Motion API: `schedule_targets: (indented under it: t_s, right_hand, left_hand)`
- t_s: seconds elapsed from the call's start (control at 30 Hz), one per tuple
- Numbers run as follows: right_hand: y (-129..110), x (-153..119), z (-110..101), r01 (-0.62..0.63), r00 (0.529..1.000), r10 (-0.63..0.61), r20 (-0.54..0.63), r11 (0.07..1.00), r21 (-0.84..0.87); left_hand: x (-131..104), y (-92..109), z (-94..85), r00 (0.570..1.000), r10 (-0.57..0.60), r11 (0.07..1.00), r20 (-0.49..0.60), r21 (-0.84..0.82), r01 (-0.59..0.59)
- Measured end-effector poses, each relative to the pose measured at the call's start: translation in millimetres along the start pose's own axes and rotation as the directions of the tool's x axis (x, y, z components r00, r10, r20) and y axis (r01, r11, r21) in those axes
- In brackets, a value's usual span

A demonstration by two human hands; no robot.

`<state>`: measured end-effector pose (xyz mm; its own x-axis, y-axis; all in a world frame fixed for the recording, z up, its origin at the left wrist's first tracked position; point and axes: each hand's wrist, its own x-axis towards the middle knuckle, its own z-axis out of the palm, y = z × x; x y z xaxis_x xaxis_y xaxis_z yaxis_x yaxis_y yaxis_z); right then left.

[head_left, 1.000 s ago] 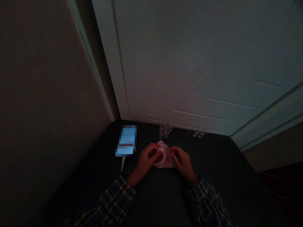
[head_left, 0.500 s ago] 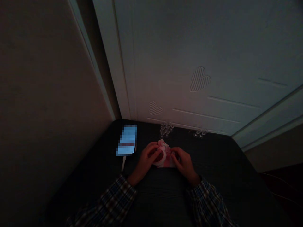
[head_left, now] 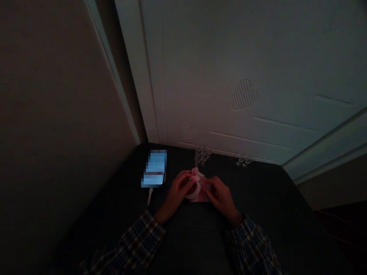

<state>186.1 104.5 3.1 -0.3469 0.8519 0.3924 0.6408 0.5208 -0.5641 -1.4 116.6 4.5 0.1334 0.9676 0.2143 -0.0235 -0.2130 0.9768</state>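
Observation:
A small pink and white crinkled packet (head_left: 200,194), its exact kind unclear in the dim light, lies on the dark table between my hands. My left hand (head_left: 178,191) is closed on its left side, thumb and fingers pinching near the top. On the other side, my right hand (head_left: 220,193) pinches the right upper edge with thumb and fingertips. Something small and clear shows by the right fingertips, too dim to name. The packet's top sticks up, puckered, between the two hands.
A lit phone (head_left: 155,168) lies left of my hands, with a white cable (head_left: 150,196) plugged in. Behind the packet stand small clear round pieces (head_left: 202,156), with more clear pieces (head_left: 243,160) farther right. A white panel (head_left: 212,76) with heart patterns rises behind the dark table (head_left: 197,240).
My right fingers have shifted slightly inward and up along the packet, now covering more of its right side. My left hand keeps its hold. The view has tilted a little.

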Motion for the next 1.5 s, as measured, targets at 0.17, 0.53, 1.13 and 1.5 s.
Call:
schedule_targets:
  t_s: [0.17, 0.53, 1.13, 1.5]
  right_hand:
    - [0.8, 2.2, -0.1, -0.019, 1.0, 0.019, 0.001, 0.999, 0.033]
    - [3.7, 2.3, 1.3, -0.088, 0.994, 0.093, -0.056, 0.993, 0.084]
    - [2.9, -0.2, -1.3, -0.04, 0.994, 0.053, -0.101, 0.991, 0.125]
    - [2.9, -3.5, -1.8, -0.027, 0.998, 0.033, -0.056, 0.995, 0.1]
  left_hand:
    - [-0.8, -1.6, 0.6, 1.0, -0.008, 1.0, 0.016, -0.024, 0.009]
    - [-2.3, -0.9, 0.9, 1.0, 0.016, 0.999, 0.009, 0.034, -0.016]
    - [-3.5, 2.5, -1.2, 0.998, 0.06, 0.977, 0.032, 0.204, -0.065]
    - [-0.5, 1.3, -4.2, 0.998, 0.029, 0.985, 0.055, 0.167, -0.038]
